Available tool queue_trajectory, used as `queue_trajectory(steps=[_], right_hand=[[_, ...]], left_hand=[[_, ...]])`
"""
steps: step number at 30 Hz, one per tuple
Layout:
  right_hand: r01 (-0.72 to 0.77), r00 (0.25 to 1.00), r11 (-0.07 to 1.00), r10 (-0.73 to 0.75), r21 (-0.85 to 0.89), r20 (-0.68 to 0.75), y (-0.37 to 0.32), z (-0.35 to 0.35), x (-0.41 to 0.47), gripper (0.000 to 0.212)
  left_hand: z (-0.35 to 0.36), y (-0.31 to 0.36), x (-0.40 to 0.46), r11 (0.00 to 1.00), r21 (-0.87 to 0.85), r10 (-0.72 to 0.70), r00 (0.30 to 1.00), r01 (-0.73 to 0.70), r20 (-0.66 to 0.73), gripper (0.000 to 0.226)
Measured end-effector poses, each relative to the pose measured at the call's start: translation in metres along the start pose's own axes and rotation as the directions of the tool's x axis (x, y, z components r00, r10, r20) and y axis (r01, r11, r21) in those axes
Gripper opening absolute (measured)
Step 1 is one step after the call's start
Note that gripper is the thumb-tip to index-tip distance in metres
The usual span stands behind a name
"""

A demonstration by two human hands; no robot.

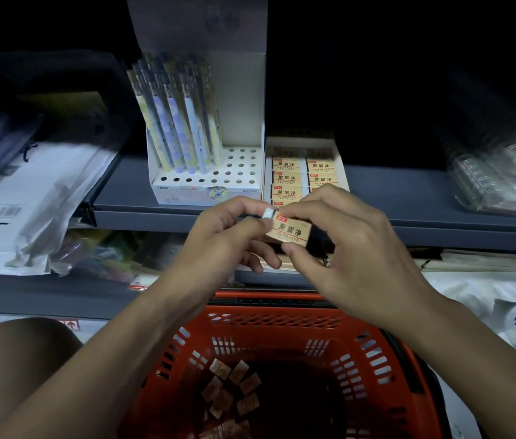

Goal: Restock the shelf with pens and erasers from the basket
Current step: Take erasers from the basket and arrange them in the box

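In the head view, an eraser (288, 231) is being pinched between both hands, the left hand (228, 236) at its white end, the right hand (342, 245) curled around the sleeve; its long axis is running nine-to-three, and the eraser box (304, 172) is lying at twelve, nearer the right.

Both forearms enter from the bottom of the frame and converge at the centre. The left forearm rises from the lower left corner; the right forearm rises from the lower right edge. Both are bare. The left hand (231, 236) sits just left of centre, back of the hand toward the camera, thumb and index finger pinched together at its upper right, remaining fingers curled beneath. The right hand (345, 245) sits just right of centre, index finger bent over the top and thumb below, forming a pinch that faces the left hand. The fingertips of both hands nearly meet. A bare knee (25, 346) occupies the lower left.
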State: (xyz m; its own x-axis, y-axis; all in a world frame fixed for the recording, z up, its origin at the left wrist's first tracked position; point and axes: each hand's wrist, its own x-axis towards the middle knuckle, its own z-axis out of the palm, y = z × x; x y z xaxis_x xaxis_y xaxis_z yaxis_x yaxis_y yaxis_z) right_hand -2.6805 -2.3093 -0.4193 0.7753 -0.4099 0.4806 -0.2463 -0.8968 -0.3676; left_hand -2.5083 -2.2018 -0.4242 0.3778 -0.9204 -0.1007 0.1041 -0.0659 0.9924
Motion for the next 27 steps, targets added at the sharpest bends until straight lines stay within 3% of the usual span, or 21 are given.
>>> queue_trajectory(steps=[7,14,24,27], right_hand=[[-0.039,0.999,0.998,0.037,-0.044,-0.037,0.013,-0.015,0.008,0.024],[-0.139,0.990,0.987,0.137,-0.075,-0.034,0.034,-0.020,0.033,0.019],[-0.307,0.950,0.900,0.309,-0.308,-0.042,0.066,0.008,0.097,0.015],[-0.414,0.909,0.867,0.412,-0.279,-0.068,0.068,0.017,0.112,0.018]], left_hand=[[-0.003,-0.004,0.008,0.973,0.161,0.183,0.976,-0.163,-0.119,0.013],[-0.009,-0.014,0.010,0.801,0.526,0.376,0.924,-0.284,-0.074,0.013],[-0.010,-0.013,0.019,0.817,0.512,0.356,0.931,-0.267,-0.084,0.015],[-0.011,-0.013,0.020,0.822,0.503,0.353,0.932,-0.265,-0.086,0.015]])
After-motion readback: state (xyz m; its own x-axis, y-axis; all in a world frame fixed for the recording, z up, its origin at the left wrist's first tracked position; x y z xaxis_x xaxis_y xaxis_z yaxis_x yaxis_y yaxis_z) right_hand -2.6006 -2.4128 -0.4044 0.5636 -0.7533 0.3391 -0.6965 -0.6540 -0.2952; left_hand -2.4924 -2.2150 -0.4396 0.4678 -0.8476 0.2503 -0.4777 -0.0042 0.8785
